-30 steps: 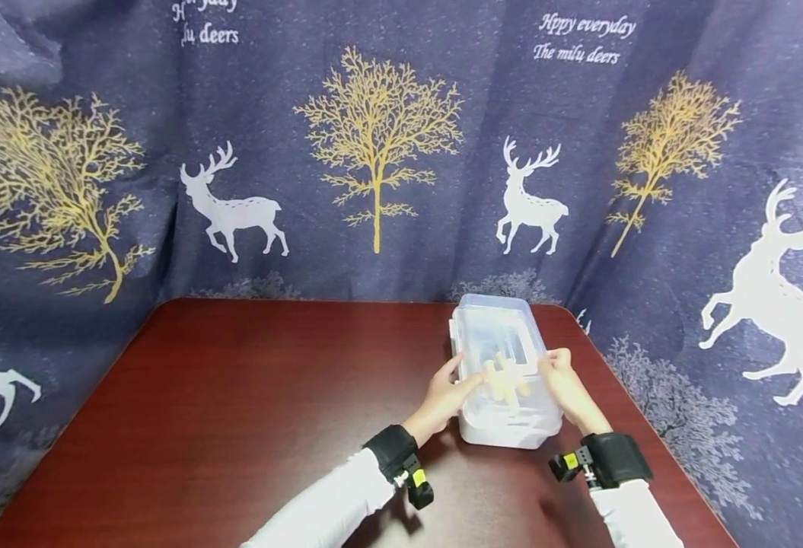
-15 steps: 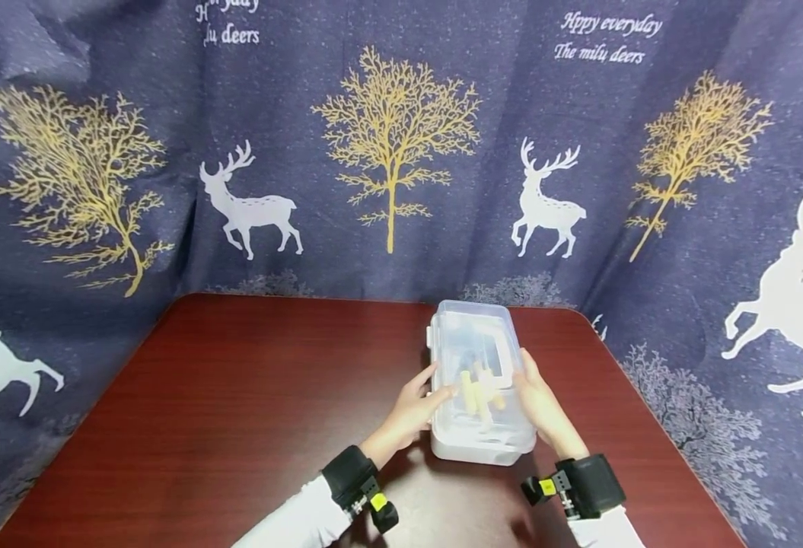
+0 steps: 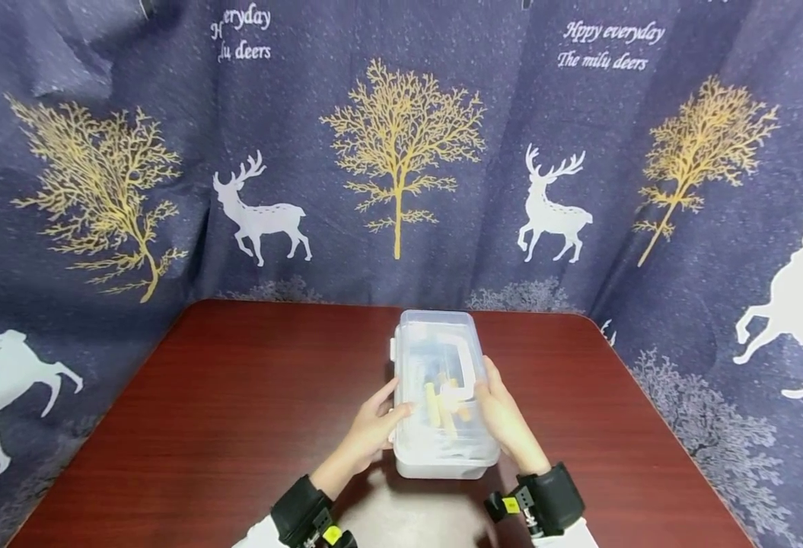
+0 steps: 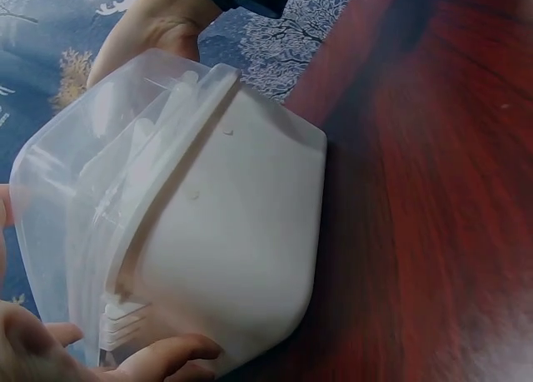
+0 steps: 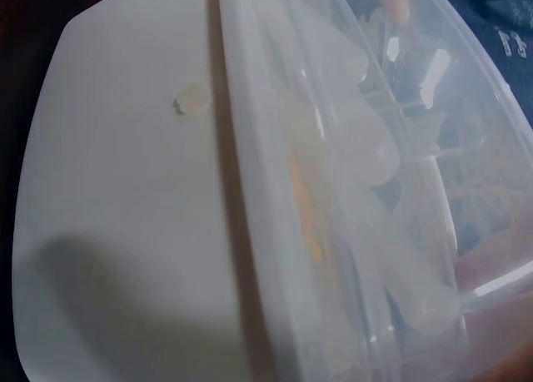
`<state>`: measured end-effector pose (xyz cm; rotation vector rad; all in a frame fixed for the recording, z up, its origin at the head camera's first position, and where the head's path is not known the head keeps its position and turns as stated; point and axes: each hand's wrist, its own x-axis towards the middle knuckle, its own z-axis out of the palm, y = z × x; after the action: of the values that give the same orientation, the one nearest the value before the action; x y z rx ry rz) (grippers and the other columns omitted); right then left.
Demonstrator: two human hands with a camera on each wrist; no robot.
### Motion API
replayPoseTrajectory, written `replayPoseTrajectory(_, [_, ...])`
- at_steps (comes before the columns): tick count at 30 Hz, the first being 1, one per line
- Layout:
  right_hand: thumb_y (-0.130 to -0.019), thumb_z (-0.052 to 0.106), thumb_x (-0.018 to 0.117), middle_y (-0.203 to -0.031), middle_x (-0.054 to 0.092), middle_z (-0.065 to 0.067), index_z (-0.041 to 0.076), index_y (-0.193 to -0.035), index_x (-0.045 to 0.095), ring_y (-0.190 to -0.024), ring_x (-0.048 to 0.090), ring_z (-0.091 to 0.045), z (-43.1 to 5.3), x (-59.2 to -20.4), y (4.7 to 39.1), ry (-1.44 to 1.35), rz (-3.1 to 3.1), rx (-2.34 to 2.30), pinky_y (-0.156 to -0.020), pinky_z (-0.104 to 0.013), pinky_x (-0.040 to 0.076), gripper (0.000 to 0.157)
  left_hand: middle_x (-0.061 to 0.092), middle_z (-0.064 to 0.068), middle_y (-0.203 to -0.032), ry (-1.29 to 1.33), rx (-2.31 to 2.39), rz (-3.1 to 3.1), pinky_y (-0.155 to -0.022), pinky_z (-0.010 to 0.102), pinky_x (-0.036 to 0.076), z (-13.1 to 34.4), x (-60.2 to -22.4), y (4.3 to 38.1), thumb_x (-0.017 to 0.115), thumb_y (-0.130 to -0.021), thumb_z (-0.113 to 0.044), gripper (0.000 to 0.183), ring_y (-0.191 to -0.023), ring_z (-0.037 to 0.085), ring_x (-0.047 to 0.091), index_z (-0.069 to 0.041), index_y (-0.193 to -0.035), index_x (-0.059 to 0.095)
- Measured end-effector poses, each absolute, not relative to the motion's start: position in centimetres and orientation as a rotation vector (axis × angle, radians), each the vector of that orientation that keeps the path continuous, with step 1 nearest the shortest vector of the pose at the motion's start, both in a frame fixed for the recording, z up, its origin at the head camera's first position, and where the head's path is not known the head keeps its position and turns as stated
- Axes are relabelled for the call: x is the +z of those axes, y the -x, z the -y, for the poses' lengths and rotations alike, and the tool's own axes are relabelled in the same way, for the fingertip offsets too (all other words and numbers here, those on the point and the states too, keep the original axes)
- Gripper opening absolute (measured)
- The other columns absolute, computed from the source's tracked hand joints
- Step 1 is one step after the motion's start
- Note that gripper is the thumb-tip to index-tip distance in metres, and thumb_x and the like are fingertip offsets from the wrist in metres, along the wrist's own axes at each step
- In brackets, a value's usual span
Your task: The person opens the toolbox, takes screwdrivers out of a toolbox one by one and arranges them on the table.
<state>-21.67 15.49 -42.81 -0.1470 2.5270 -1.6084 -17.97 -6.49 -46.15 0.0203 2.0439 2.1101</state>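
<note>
A white plastic storage box (image 3: 440, 469) with a clear domed lid (image 3: 420, 342) is between my two hands in the head view. Yellowish pieces (image 3: 434, 407) show through the lid, and long white rounded pieces (image 5: 416, 286) lie under it in the right wrist view. My left hand (image 3: 372, 428) grips the left side, thumb on the lid, with fingers (image 4: 171, 353) curled low against the white wall. Along the right side, my right hand (image 3: 507, 418) holds the lid and rim; its underside fingers are hidden in the head view. The lid sits down on the box.
The box is at the middle of a dark red wooden table (image 3: 271, 380), near its back half. A blue curtain (image 3: 346, 281) printed with deer and trees hangs behind the table's far edge. Wrist bands with small cameras (image 3: 555, 498) sit on both arms.
Both hands have moved the box left across the table and a little toward me. Their grip on its two sides stays the same. The head view has shifted slightly.
</note>
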Motion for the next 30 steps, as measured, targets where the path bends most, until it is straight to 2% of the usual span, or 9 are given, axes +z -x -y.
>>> replayPoseTrajectory(3, [-0.103,0.017,0.029,-0.162,0.012,-0.018,0.008,-0.155,0.006,-0.149,0.015,-0.035,-14.4,-43.0,21.5,0.168,-2.543,-1.615,-0.119,-0.056,0.015,0.058,0.044,0.033,-0.142,0.002,2.126,-2.040,-0.075,0.044,0.058,7.4,-46.2,17.2,0.060,-0.092,-0.030,0.076,-0.101,0.024,0.065,-0.013,-0.154,0.020])
replayPoseTrajectory(6, [-0.102,0.015,0.031,-0.161,0.014,-0.020,0.006,-0.154,0.008,-0.149,0.015,-0.036,-13.4,-43.1,21.2,0.194,-2.558,-1.611,-0.119,-0.057,0.014,0.057,0.044,0.034,-0.141,0.010,2.155,-2.017,-0.073,0.042,0.058,8.2,-46.3,16.7,0.059,-0.092,-0.027,0.075,-0.094,0.017,0.064,-0.012,-0.154,0.019])
replayPoseTrajectory(10, [-0.102,0.014,0.031,-0.161,0.014,-0.020,0.005,-0.154,0.010,-0.150,0.013,-0.036,-12.5,-43.1,21.1,0.214,-2.581,-1.591,-0.119,-0.057,0.013,0.058,0.046,0.031,-0.141,0.055,2.135,-2.036,-0.058,0.028,0.052,9.0,-46.3,16.1,0.060,-0.091,-0.028,0.074,-0.073,0.009,0.058,-0.017,-0.154,0.022])
replayPoseTrajectory(14, [-0.101,0.012,0.032,-0.160,0.015,-0.021,0.002,-0.153,0.012,-0.149,0.014,-0.037,-11.8,-43.0,20.8,0.229,-2.614,-1.567,-0.119,-0.057,0.013,0.057,0.041,0.031,-0.145,0.068,2.115,-2.052,-0.057,0.026,0.051,9.6,-46.3,15.7,0.061,-0.091,-0.031,0.074,-0.072,0.007,0.057,-0.019,-0.154,0.022])
replayPoseTrajectory(18, [-0.101,0.012,0.033,-0.159,0.019,-0.024,0.000,-0.153,0.014,-0.148,0.017,-0.040,-11.0,-43.1,20.6,0.231,-2.654,-1.533,-0.117,-0.059,0.016,0.057,0.036,0.032,-0.148,0.079,2.114,-2.067,-0.069,0.037,0.057,10.4,-46.3,15.5,0.060,-0.091,-0.030,0.073,-0.086,0.012,0.061,-0.018,-0.153,0.023])
replayPoseTrajectory(20, [-0.100,0.013,0.034,-0.158,0.021,-0.025,0.000,-0.152,0.015,-0.147,0.020,-0.041,-10.5,-43.2,20.5,0.222,-2.673,-1.516,-0.116,-0.059,0.019,0.057,0.038,0.032,-0.147,0.103,2.104,-2.082,-0.070,0.039,0.057,10.9,-46.3,15.5,0.061,-0.091,-0.028,0.072,-0.090,0.017,0.062,-0.019,-0.153,0.026])
replayPoseTrajectory(21, [-0.100,0.013,0.034,-0.157,0.022,-0.025,0.000,-0.152,0.015,-0.147,0.021,-0.041,-10.3,-43.3,20.5,0.215,-2.677,-1.515,-0.116,-0.059,0.020,0.057,0.038,0.032,-0.147,0.103,2.109,-2.079,-0.074,0.042,0.057,11.1,-46.3,15.6,0.060,-0.091,-0.027,0.071,-0.100,0.020,0.061,-0.018,-0.152,0.026])
replayPoseTrajectory(25, [-0.100,0.014,0.035,-0.157,0.023,-0.026,0.000,-0.152,0.015,-0.146,0.022,-0.041,-9.7,-43.4,20.5,0.206,-2.686,-1.529,-0.115,-0.060,0.021,0.058,0.042,0.029,-0.145,0.106,2.059,-2.084,-0.075,0.043,0.056,12.1,-46.2,16.0,0.060,-0.090,-0.028,0.070,-0.107,0.025,0.060,-0.020,-0.152,0.028])
replayPoseTrajectory(30, [-0.100,0.014,0.035,-0.155,0.024,-0.028,-0.001,-0.152,0.014,-0.145,0.024,-0.042,-9.1,-43.4,20.4,0.195,-2.678,-1.574,-0.114,-0.061,0.022,0.058,0.052,0.027,-0.136,0.025,1.818,-2.204,-0.093,0.050,0.051,13.8,-43.9,17.2,0.064,-0.090,-0.030,0.067,-0.118,0.032,0.058,-0.012,-0.148,0.035])
